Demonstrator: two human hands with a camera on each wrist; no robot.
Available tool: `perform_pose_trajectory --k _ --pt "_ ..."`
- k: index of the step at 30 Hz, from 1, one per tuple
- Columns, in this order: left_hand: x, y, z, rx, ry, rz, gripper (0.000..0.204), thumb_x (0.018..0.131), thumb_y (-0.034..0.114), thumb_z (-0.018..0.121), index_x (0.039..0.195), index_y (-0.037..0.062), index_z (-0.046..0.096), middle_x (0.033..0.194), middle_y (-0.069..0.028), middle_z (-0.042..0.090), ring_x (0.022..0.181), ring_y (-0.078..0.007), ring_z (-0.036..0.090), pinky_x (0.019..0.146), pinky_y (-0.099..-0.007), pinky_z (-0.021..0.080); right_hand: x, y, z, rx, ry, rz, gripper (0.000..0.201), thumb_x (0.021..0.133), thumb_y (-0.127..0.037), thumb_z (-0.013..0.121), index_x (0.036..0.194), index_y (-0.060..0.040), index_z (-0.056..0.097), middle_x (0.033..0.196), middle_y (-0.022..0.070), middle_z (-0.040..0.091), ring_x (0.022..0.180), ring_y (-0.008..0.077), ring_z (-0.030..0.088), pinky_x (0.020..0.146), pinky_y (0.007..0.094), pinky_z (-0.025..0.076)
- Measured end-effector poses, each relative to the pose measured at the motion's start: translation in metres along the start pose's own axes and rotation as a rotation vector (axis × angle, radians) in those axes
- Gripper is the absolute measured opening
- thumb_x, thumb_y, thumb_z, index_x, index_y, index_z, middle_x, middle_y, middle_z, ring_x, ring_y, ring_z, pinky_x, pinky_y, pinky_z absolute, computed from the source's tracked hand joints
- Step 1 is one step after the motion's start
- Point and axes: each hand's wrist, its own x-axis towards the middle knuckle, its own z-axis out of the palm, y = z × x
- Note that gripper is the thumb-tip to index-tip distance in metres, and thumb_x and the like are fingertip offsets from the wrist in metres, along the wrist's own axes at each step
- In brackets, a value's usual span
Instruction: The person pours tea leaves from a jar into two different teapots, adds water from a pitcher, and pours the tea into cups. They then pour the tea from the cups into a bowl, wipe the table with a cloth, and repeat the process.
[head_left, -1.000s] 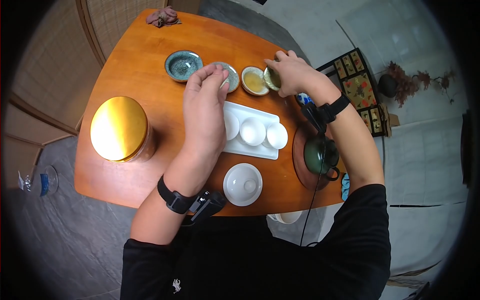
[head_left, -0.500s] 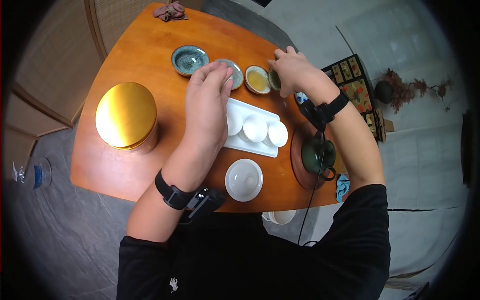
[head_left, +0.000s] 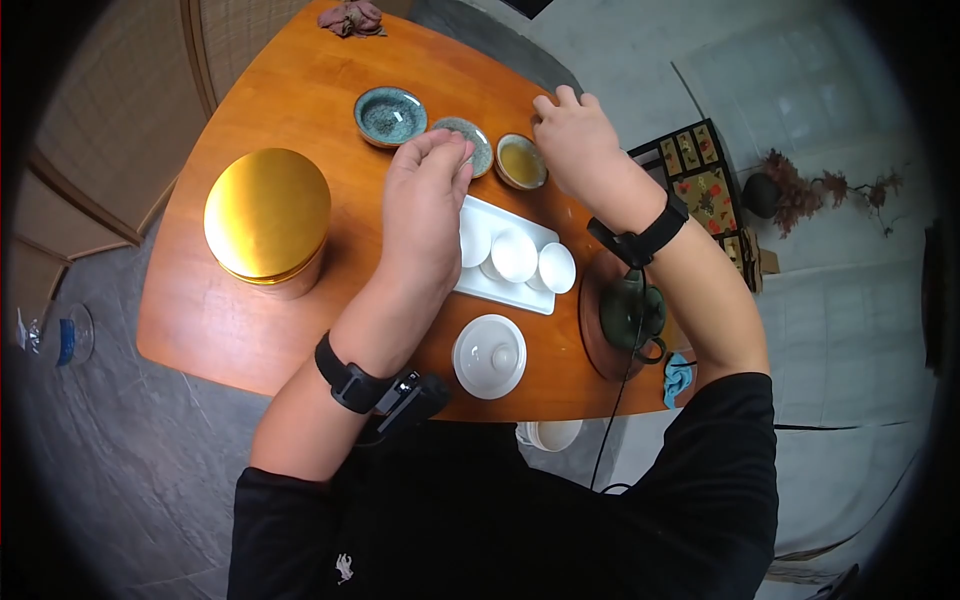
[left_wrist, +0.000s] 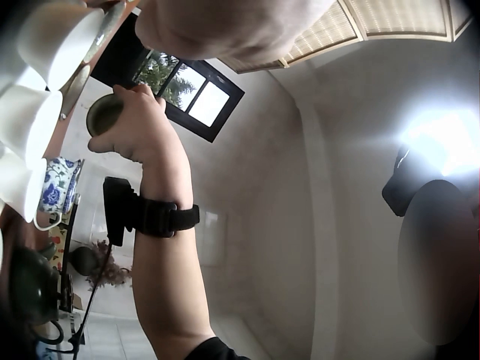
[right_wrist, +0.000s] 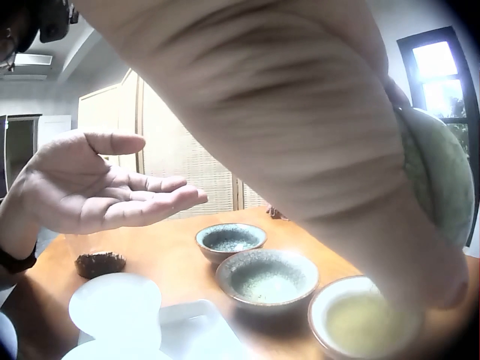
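My right hand (head_left: 580, 145) grips a green cup (left_wrist: 103, 116), with thumb and fingers spread around it. The head view hides this cup behind the hand; in the right wrist view its pale green side (right_wrist: 442, 172) shows tilted. Just left of that hand stands a small bowl of yellow tea (head_left: 521, 163). My left hand (head_left: 425, 200) hovers near the grey-green bowl (head_left: 480, 145), overlapping it in the head view. From the right wrist, this left hand appears palm up, fingers extended and holding nothing. Beyond it sits a teal bowl (head_left: 391, 115).
A white tray (head_left: 520, 222) carries white cups, with a white lidded bowl (head_left: 489, 357) nearer me. A gold-lidded canister (head_left: 268, 215) stands left. At right are a green teapot (head_left: 633, 310) and a blue cloth (head_left: 677, 380). A blue-and-white pitcher (left_wrist: 60, 184) appears in the left wrist view.
The right hand has lifted slightly away from the tea bowl, and the green cup it holds has passed from sight in the head view. The left hand keeps its pose; the head view has shifted slightly.
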Motion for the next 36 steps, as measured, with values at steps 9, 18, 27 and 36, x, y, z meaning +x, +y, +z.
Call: perform_pose_trajectory --k 9,18,27,36 --pt "-0.001 -0.002 0.000 -0.041 0.012 -0.005 0.038 0.101 0.017 0.059 0.130 -0.0062 0.049 0.131 -0.0183 0.058 0.126 -0.0249 0.058 0.110 -0.0352 0.046 -0.001 -0.009 -0.005 -0.044 0.028 -0.023 0.031 0.080 -0.019 0.075 0.110 -0.0121 0.079 0.118 0.0013 0.061 0.119 0.0229 0.050 0.094 0.0349 0.041" --pt "0.004 -0.001 0.020 -0.072 -0.025 -0.006 0.049 0.105 0.028 0.055 0.132 -0.0114 0.046 0.140 -0.0262 0.051 0.134 -0.0316 0.052 0.114 -0.0386 0.043 -0.012 0.022 0.006 0.252 0.045 0.113 0.058 0.067 -0.015 0.081 0.122 -0.0062 0.064 0.121 0.0119 0.059 0.115 0.0329 0.056 0.093 0.0408 0.049" --pt "0.007 0.011 0.070 0.072 -0.197 -0.008 0.061 0.107 0.038 0.051 0.138 -0.0129 0.042 0.143 -0.0270 0.047 0.139 -0.0327 0.048 0.113 -0.0408 0.042 -0.065 0.087 0.042 0.798 -0.159 0.314 0.089 0.069 -0.022 0.085 0.143 -0.0012 0.041 0.132 0.0240 0.053 0.123 0.0428 0.055 0.102 0.0436 0.051" --pt "0.011 -0.011 0.044 0.093 -0.109 -0.082 0.055 0.105 0.036 0.056 0.134 -0.0097 0.046 0.136 -0.0214 0.053 0.133 -0.0294 0.051 0.112 -0.0400 0.042 -0.050 0.023 0.098 1.028 -0.326 0.137 0.096 0.072 -0.030 0.087 0.146 0.0033 0.034 0.139 0.0246 0.048 0.121 0.0409 0.058 0.100 0.0412 0.050"
